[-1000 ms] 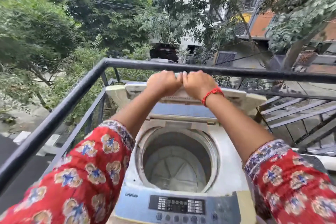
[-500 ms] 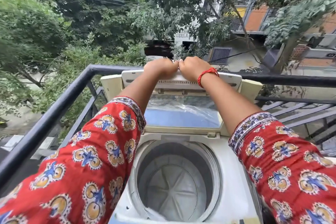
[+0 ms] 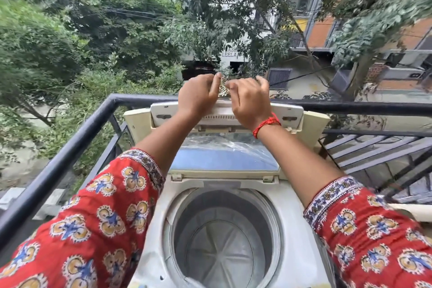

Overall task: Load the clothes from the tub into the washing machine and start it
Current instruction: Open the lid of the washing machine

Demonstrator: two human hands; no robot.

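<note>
A white top-loading washing machine (image 3: 293, 229) stands against the balcony railing. Its folding lid (image 3: 224, 156) is raised and stands nearly upright at the back. The drum (image 3: 222, 248) is open, with no clothes in it. My left hand (image 3: 198, 93) and my right hand (image 3: 250, 100) are side by side at the lid's top edge, fingers loosened and lifted above it, no longer clenched. A red thread is tied round my right wrist. The tub and the clothes are out of view.
A black metal railing (image 3: 70, 147) runs along the left and behind the machine, with trees and a street far below. A slatted metal grille (image 3: 374, 154) lies to the right of the machine. My red patterned sleeves fill the lower corners.
The lid has swung up from half-raised to nearly upright. Both fists, which were clenched on its top edge, have loosened and the fingers have lifted. The view has tilted down over the drum.
</note>
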